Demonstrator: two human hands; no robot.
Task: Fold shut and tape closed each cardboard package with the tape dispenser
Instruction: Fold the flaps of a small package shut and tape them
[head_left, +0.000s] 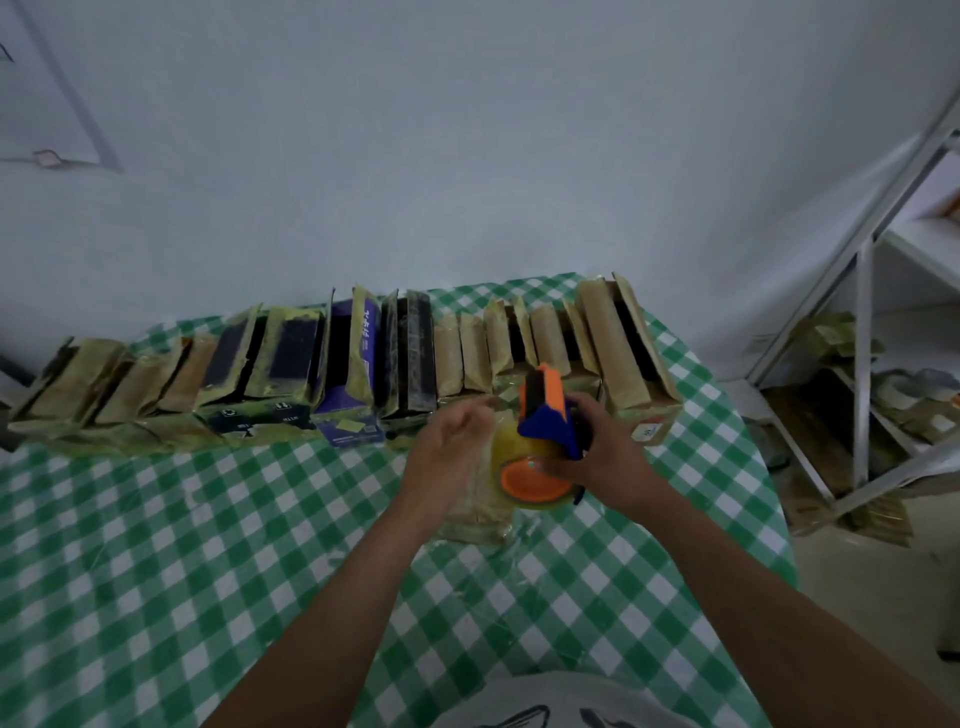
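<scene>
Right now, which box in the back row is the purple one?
The purple box, mid-row with black boxes on both sides. White lettering runs down its raised flap. Every other box in the row is black or brown.

The cloth-covered table (156, 545) wears a green-and-white check. The handheld plastic tape dispenser (550, 426) is orange and royal blue with a black strip, its round tape roll (504, 448) translucent yellow around an orange hub. The row of upright cardboard packages (467, 353) runs tan and olive-yellow, several with black faces, one rectangular purple box (349, 423) bearing white lettering. The plain wall (467, 156) is pale grey-blue
</scene>
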